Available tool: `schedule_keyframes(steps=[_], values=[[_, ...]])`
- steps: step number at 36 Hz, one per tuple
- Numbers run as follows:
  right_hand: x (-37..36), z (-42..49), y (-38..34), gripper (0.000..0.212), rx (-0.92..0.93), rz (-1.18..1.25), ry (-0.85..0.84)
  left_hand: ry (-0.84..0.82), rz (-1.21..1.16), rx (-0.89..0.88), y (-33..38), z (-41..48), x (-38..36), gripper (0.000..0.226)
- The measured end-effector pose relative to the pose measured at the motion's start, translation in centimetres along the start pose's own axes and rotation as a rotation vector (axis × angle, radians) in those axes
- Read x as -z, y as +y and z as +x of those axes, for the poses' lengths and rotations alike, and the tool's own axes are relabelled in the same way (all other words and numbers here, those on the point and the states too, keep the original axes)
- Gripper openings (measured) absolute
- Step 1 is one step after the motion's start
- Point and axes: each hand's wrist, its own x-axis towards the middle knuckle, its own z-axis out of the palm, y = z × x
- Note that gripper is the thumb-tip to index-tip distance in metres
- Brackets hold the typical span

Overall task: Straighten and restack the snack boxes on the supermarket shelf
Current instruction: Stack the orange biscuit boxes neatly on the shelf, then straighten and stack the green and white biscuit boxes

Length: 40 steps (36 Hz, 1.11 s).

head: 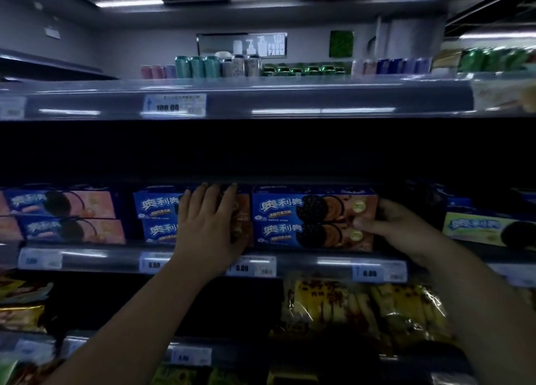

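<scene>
Your left hand (210,222) lies flat, unclenched, on the left blue cardboard cookie-box stack (158,214); your right hand (388,225) pinches the right blue stack (307,219). Squeeze both flush, edges aligned.

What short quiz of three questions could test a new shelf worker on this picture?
1. True or false: the left hand lies flat on the front of the middle stack of blue cardboard cookie boxes.
2. What does the right hand touch?
A. a green can
B. the right end of the blue-and-brown cookie boxes
C. a price tag
3. Fill in: the yellow plastic snack packs lie on the shelf ____ the cookie boxes.

Key: 1 true; 2 B; 3 below.
</scene>
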Motion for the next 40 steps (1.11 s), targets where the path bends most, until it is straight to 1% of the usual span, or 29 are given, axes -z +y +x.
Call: schedule_keyframes(steps=[1,2,3,5,6,8,11,13,17,21,24,26,28,29,31,33,35,40], values=[[-0.4,-0.4,-0.2,0.086,0.011,-0.017,0.039,-0.009,0.003,-0.004,-0.1,0.0,0.0,0.092],[-0.9,-0.8,-0.4,0.082,0.041,-0.034,0.104,-0.017,-0.001,-0.004,-0.1,0.0,0.0,0.093],[-1.6,-1.3,-0.7,0.078,0.082,-0.056,0.206,-0.02,-0.017,-0.006,-0.1,0.0,0.1,0.093],[-2.9,-2.1,-1.0,0.082,0.185,-0.163,0.42,-0.017,-0.056,-0.032,0.0,-0.2,0.2,0.091],[-3.6,-2.5,-1.1,0.083,0.239,-0.233,0.488,-0.015,-0.08,-0.058,0.2,-0.4,0.3,0.091],[-5.1,-3.6,-1.2,0.082,0.341,-0.375,0.537,-0.007,-0.125,-0.132,0.6,-0.8,0.4,0.09],[-7.1,-5.3,-1.3,0.078,0.417,-0.586,0.519,0.001,-0.194,-0.264,1.7,-1.6,0.4,0.085],[-7.7,-6.4,-1.2,0.077,0.444,-0.658,0.492,-0.001,-0.243,-0.349,2.8,-2.2,0.2,0.08],[-6.7,-8.6,-0.3,0.073,0.376,-0.721,0.5,-0.037,-0.375,-0.461,5.6,-3.1,-0.5,0.074],[-2.8,-11.2,0.9,0.063,0.226,-0.666,0.52,-0.09,-0.502,-0.542,9.5,-3.3,-0.9,0.064],[1.0,-13.5,2.2,0.056,0.143,-0.535,0.608,-0.13,-0.622,-0.588,13.0,-3.1,-1.2,0.057],[3.9,-14.9,3.7,0.044,0.096,-0.329,0.717,-0.145,-0.655,-0.631,15.6,-2.8,-1.7,0.053],[6.9,-16.0,5.3,0.032,0.066,-0.139,0.834,-0.199,-0.688,-0.626,18.5,-2.5,-2.3,0.054],[8.5,-16.4,6.2,0.028,0.056,-0.137,0.882,-0.223,-0.709,-0.61,20.0,-2.1,-2.6,0.057],[11.6,-16.9,7.4,0.026,0.028,-0.158,0.877,-0.272,-0.749,-0.569,23.0,-1.2,-3.2,0.061],[14.4,-17.0,8.2,0.029,0.003,-0.181,0.831,-0.307,-0.778,-0.525,26.0,-0.1,-3.7,0.061],[17.1,-16.7,8.9,0.035,-0.02,-0.297,0.808,-0.326,-0.803,-0.458,28.9,1.3,-4.2,0.062],[22.6,-14.6,9.4,0.054,0.017,-0.488,0.752,-0.411,-0.861,-0.204,34.3,5.1,-6.3,0.073]])
